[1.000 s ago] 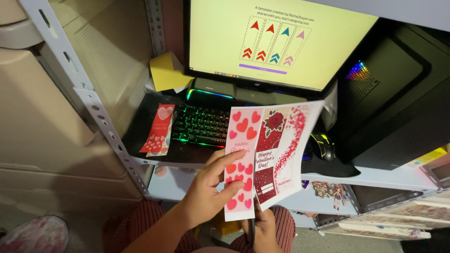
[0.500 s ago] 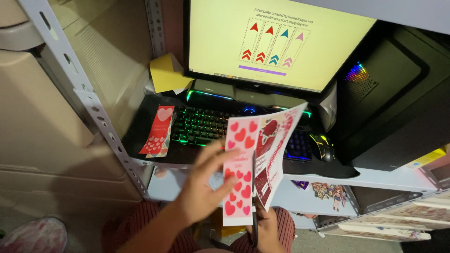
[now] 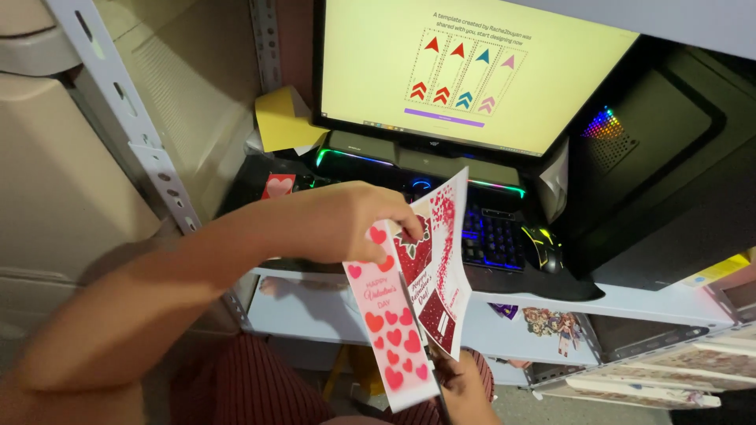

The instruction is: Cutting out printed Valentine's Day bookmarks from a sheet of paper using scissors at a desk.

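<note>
Left hand [image 3: 346, 224] pinching the top edge of a printed sheet of heart and rose bookmarks [image 3: 417, 291], held up in front of the backlit keyboard [image 3: 488, 236]. Long axis running near-vertical, tilted, down toward the right hand [image 3: 465, 386] below the sheet, nearer its lower end; those fingers mostly hidden, grip impossible to tell.

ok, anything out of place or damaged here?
Nothing damaged. One oddity: a red heart bookmark lies on the lit keyboard, partly hidden behind the left hand, which holds a printed sheet of bookmarks.
</note>
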